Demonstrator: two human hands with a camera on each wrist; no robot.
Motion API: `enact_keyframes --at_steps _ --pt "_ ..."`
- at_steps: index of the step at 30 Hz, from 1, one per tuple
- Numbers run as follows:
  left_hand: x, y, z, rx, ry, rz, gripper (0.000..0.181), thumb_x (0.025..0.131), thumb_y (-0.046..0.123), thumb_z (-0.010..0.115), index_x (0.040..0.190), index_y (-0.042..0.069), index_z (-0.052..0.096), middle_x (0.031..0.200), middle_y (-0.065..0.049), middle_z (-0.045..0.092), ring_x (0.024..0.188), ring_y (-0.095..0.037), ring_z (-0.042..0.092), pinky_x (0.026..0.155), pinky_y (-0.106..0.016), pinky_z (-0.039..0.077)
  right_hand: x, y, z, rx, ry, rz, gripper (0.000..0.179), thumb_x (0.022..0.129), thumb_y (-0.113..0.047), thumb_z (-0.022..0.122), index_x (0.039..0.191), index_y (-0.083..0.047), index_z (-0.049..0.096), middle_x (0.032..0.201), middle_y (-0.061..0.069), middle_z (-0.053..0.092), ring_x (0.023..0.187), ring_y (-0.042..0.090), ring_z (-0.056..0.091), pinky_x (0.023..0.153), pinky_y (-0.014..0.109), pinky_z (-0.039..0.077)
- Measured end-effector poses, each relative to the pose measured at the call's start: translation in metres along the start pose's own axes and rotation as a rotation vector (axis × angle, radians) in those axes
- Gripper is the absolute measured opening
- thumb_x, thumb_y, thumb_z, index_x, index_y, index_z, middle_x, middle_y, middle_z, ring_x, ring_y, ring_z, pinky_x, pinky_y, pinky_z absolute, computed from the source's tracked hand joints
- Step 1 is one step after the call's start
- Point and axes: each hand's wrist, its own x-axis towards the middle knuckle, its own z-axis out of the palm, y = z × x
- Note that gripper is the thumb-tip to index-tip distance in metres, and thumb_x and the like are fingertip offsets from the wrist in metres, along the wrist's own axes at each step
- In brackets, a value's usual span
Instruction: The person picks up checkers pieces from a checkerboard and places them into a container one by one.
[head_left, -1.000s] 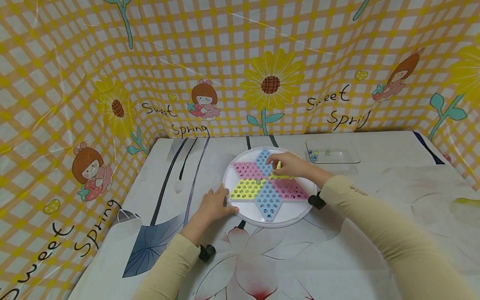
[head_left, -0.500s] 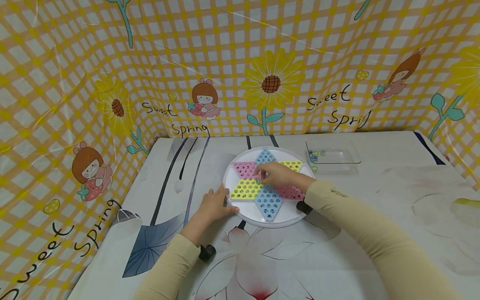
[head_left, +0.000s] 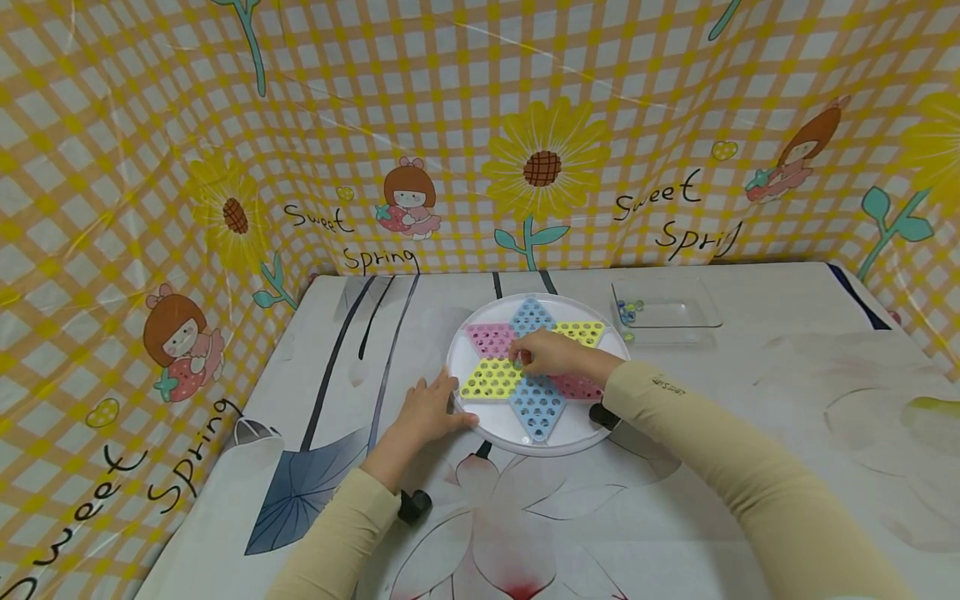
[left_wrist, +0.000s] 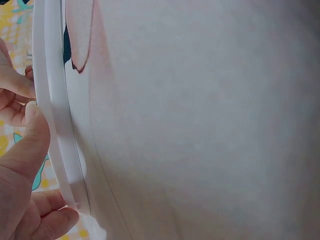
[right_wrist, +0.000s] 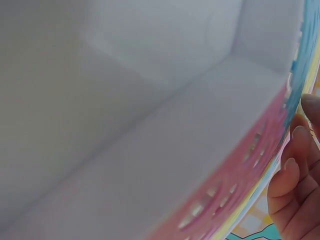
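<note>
A round white Chinese checkers board lies on the table, its star of pink, yellow and light blue points dotted with holes. At the left rim, my left hand holds the board, thumb at the near edge and fingers spread along the side; the left wrist view shows the thumb and fingertips at the white rim. Over the middle of the star, my right hand has thumb and fingertips together low on the holes, pinching a small marble mostly hidden by the fingers. The right wrist view shows its curled fingers beside the board's edge.
Behind the board to the right stands a clear plastic tray with several blue and yellow-green marbles at its left end. A patterned cloth walls the table at the back and sides.
My right hand has moved left and toward me, from the star's upper right to its centre. A marble in the tray has rolled left. My left hand has stayed at the rim.
</note>
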Motion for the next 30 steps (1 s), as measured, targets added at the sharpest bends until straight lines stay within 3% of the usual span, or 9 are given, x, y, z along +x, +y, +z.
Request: enact_keyframes --at_steps 7,21,30 --pt "0.0 0.0 0.001 -0.001 0.002 -0.003 0.076 0.076 0.05 0.067 0.135 0.007 0.043 0.149 -0.013 0.025 0.129 -0.046 0.028 0.107 -0.053 0.022 0.0 0.0 0.0 0.034 0.008 -0.016 0.015 0.082 -0.005 0.06 0.095 -0.009 0.063 0.077 0.001 0.054 0.068 0.012 0.046 0.062 0.022 0.041" --pt "-0.001 0.001 -0.001 -0.017 -0.009 -0.017 0.077 0.077 0.049 0.067 0.136 0.007 0.042 0.149 -0.012 0.024 0.131 -0.047 0.024 0.108 -0.053 0.02 -0.005 0.001 -0.007 0.054 0.043 -0.006 0.016 0.08 -0.006 0.061 0.096 -0.011 0.063 0.079 0.001 0.055 0.071 0.012 0.048 0.063 0.022 0.043" --pt "-0.001 0.001 0.0 -0.012 -0.011 -0.013 0.078 0.076 0.049 0.067 0.136 0.007 0.041 0.149 -0.013 0.023 0.131 -0.047 0.024 0.108 -0.054 0.021 -0.015 0.008 -0.024 0.01 0.085 -0.086 0.015 0.082 -0.007 0.061 0.097 -0.005 0.062 0.078 0.001 0.056 0.07 0.013 0.047 0.063 0.024 0.041"
